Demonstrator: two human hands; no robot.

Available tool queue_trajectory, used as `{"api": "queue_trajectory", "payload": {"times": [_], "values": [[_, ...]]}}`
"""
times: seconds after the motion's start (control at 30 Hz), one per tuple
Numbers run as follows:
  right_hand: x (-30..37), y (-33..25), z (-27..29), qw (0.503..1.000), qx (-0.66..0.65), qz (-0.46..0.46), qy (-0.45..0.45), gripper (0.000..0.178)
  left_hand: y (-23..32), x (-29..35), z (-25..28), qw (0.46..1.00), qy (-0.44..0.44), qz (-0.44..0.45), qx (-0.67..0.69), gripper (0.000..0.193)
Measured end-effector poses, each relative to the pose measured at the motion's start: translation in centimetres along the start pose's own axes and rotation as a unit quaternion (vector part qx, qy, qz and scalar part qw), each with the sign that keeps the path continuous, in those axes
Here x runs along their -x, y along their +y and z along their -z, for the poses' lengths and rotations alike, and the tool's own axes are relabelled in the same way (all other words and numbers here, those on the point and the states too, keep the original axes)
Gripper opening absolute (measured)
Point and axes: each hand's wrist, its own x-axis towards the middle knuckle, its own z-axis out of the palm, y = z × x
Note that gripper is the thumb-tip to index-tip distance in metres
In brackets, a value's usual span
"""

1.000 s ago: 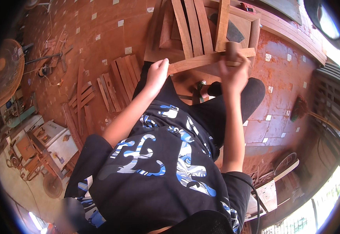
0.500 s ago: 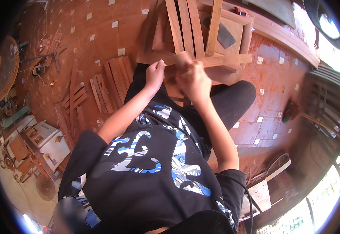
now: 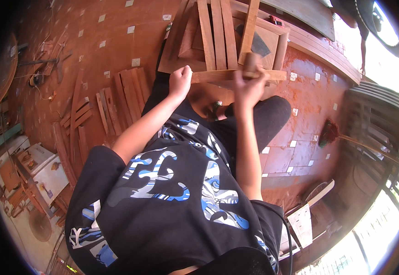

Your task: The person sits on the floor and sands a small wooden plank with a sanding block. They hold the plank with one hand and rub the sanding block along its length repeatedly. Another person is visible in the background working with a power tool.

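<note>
My left hand (image 3: pixel 180 82) is closed around the left end of a wooden rail (image 3: pixel 213 76) that lies crosswise in front of me. In my right hand (image 3: pixel 249 94) is a wooden mallet (image 3: pixel 252 64), its head blurred by motion, over the right part of the rail. Several long wooden slats (image 3: pixel 219 34) run away from me and meet the rail at their near ends. One slat (image 3: pixel 249 32) stands apart from the others, to the right. Beneath them lies a panelled wooden piece (image 3: pixel 185 51).
A dark flat piece (image 3: pixel 260 45) and a red tool (image 3: pixel 276 21) rest near the panel, beside long boards (image 3: pixel 318 55). Loose wooden strips (image 3: pixel 126 94) lie on the floor at left. At right are a broom (image 3: pixel 331 133) and a slatted rack (image 3: pixel 382 105). Another person's arm (image 3: pixel 363 55) shows top right.
My right hand and the mallet have moved right along the rail, from near its middle toward its right end. My left hand stays closed on the rail's left end. The view has shifted slightly.
</note>
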Motion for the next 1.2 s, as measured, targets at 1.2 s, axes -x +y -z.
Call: {"api": "queue_trajectory", "payload": {"times": [1.2], "values": [[-0.6,3.7,0.9,0.984,0.076,0.129,0.098,0.048,0.3,-1.2,-0.5,0.998,0.012,-0.027,-0.053,0.05]]}}
